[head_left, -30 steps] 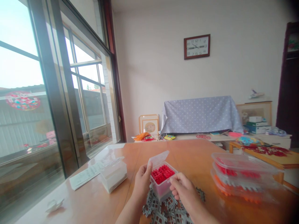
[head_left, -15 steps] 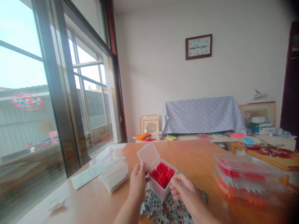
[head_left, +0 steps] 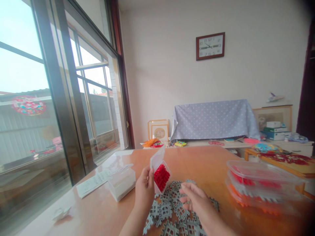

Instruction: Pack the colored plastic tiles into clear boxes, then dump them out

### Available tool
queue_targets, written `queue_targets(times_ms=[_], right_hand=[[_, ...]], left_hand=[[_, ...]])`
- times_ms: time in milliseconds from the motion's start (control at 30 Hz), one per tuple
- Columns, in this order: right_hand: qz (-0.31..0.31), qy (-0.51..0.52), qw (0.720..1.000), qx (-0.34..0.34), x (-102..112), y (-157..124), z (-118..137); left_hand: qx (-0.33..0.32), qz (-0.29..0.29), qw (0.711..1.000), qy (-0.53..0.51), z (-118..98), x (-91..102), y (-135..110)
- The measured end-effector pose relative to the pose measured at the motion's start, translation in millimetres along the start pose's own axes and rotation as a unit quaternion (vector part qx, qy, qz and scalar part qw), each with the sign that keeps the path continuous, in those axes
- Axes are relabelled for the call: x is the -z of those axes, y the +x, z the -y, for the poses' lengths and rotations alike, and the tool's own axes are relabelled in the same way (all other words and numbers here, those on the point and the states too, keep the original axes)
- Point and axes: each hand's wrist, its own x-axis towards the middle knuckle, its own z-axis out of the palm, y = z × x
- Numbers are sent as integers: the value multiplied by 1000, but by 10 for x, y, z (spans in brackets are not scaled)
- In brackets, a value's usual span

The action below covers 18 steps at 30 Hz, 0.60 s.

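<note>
My left hand (head_left: 145, 183) is closed on a small clear plastic box (head_left: 168, 178) near its hinge side. The box is tilted, and its flip lid (head_left: 157, 157) stands open. Packed inside are several red interlocking plastic pieces (head_left: 161, 177). Just right of the box, my right hand (head_left: 193, 196) is apart from it, fingers loosely bent and slightly parted, holding nothing I can see. Below both hands lies a loose pile of grey interlocking plastic pieces (head_left: 164, 211) on the table, partly hidden by my right forearm.
On the wooden table (head_left: 204, 160), stacked clear containers (head_left: 261, 186) with red, grey and orange pieces stand at right. A white box (head_left: 121, 183), printed sheets (head_left: 92, 183) and a crumpled wrapper (head_left: 61, 213) lie at left. Beyond is a cloth-covered object (head_left: 214, 121).
My right hand has let go of the box. My left hand has tilted the box, which has shifted slightly left and away from my right hand, with its lid swinging more upright.
</note>
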Motion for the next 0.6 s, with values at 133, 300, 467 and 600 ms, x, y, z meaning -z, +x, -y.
queue_targets(times_ms=[133, 300, 467, 600], right_hand=[[3, 47, 998, -41, 41, 48, 70], [63, 186, 974, -114, 84, 55, 219], [113, 233, 957, -130, 89, 85, 160], [52, 198, 974, -99, 94, 190, -72]], left_hand=[[-80, 66, 988, 112, -6, -27, -88], [-170, 139, 957, 190, -11, -66, -150], [-208, 187, 931, 235, -67, -76, -179], [-220, 188, 928, 236, -17, -107, -187]])
